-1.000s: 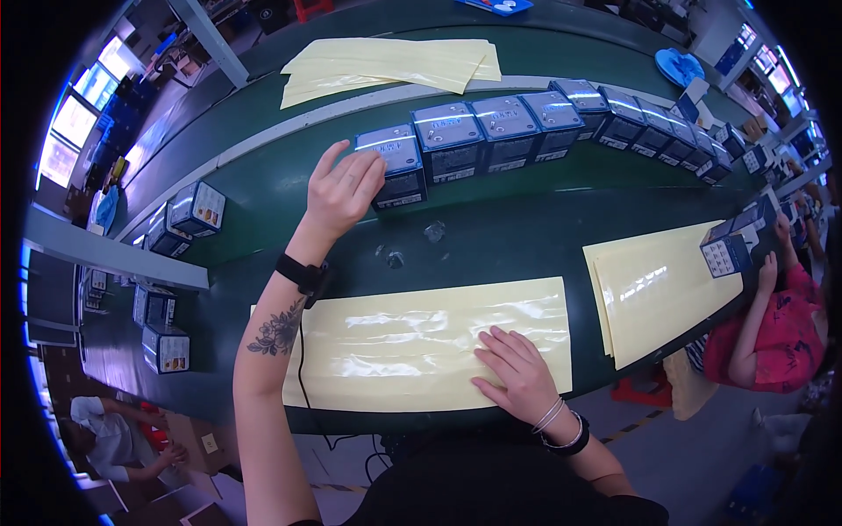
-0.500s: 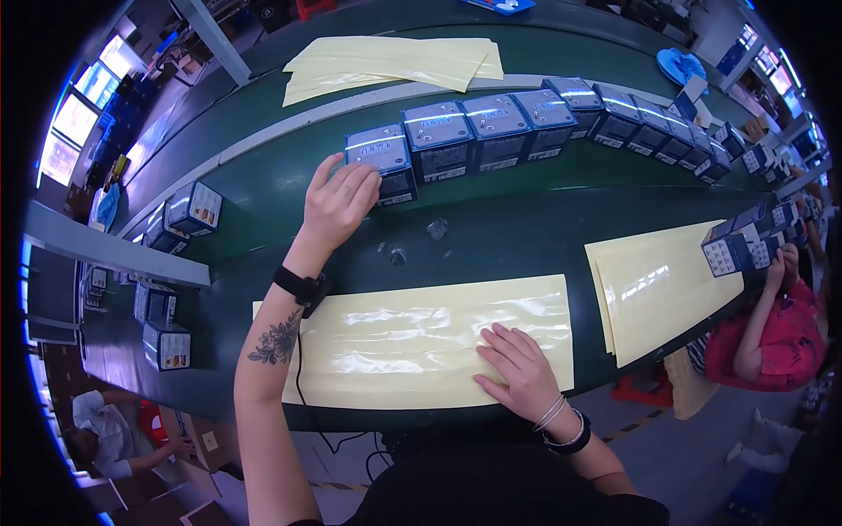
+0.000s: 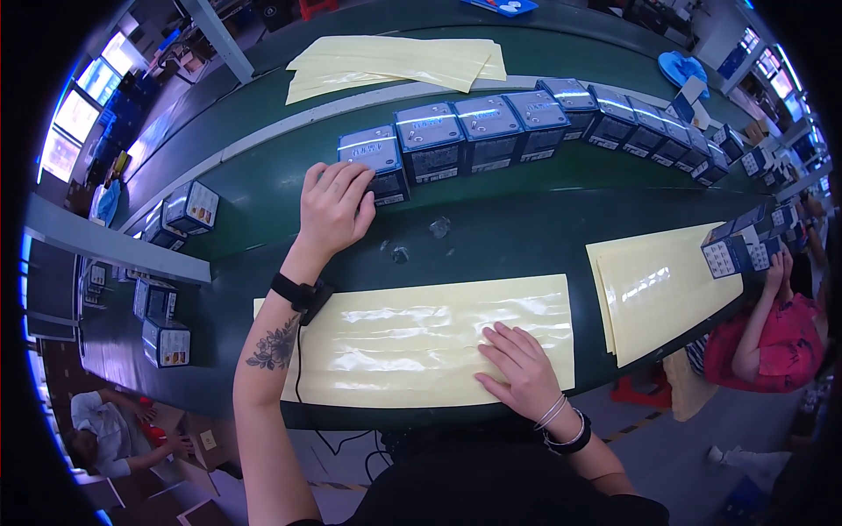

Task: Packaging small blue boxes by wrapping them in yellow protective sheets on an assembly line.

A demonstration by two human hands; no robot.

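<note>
My left hand reaches out over the green belt and rests its fingers on the near face of the leftmost blue box in a long row of blue boxes. My right hand lies flat, fingers spread, on the right part of a glossy pale yellow sheet at the near edge of the table. A black band sits on my left wrist. Bracelets ring my right wrist.
A second yellow sheet lies to the right, where another person in red handles blue boxes. More yellow sheets are stacked beyond the belt. Loose blue boxes stand at left. Two small clear bits lie mid-table.
My left hand has slid a little left along with the row of boxes. My right hand stays pressed on the sheet.
</note>
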